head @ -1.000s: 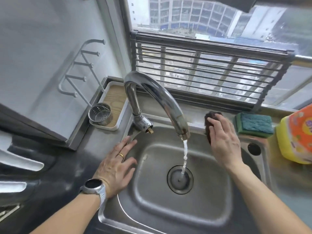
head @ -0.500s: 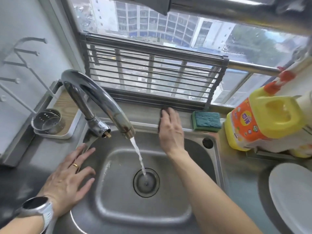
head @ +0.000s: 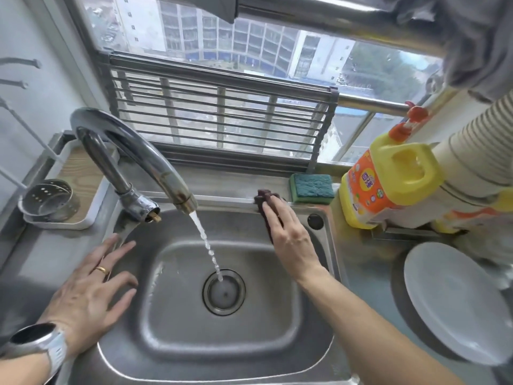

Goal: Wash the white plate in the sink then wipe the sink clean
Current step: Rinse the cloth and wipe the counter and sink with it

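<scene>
Maroon cloth (head: 263,207) is lying pressed under the right hand (head: 290,240), whose fingers are stretched flat over it against the back wall and rim of the sink (head: 172,354), at about one o'clock from the drain (head: 223,292). That hand is not clenching; it is pinning the cloth with an open palm. The left hand (head: 90,284) is resting spread and empty on the sink's left rim, at nine o'clock from the drain, wearing a gold ring (head: 101,270) on one finger and a watch (head: 39,344) at the wrist.

Water (head: 206,244) is running from the curved faucet (head: 130,151) in a thin slanting stream and landing in the drain. Just beside the cloth, at two o'clock from the drain, a green sponge (head: 312,188) is sitting on the back ledge, and a yellow detergent bottle (head: 388,179) with an orange label is standing just right of it. The white plate (head: 455,312) is lying outside the basin on the counter, at three o'clock from the drain, well apart from both hands. At ten o'clock a perforated metal cup (head: 48,200) is sitting in a white tray (head: 91,215).
</scene>
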Demonstrator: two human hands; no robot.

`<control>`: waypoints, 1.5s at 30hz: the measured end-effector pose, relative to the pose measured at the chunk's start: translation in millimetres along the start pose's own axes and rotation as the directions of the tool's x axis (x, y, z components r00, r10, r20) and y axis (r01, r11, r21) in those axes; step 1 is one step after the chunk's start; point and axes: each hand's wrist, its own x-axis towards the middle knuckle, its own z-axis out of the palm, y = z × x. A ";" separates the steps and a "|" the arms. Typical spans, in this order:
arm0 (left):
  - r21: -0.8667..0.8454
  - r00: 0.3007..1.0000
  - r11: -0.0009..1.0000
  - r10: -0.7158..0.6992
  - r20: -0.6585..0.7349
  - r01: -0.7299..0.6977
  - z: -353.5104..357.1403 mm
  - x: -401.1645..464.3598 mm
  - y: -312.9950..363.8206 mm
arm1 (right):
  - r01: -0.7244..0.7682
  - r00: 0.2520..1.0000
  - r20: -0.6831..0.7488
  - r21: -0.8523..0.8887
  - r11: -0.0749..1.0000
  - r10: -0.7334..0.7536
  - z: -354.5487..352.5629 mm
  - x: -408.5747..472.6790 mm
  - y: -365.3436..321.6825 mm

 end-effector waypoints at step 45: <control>-0.532 0.803 0.817 -0.463 -0.375 0.223 -67.0 -24.1 -3.8 | -0.580 0.784 0.540 0.463 0.670 0.306 26.8 -14.2 -344.2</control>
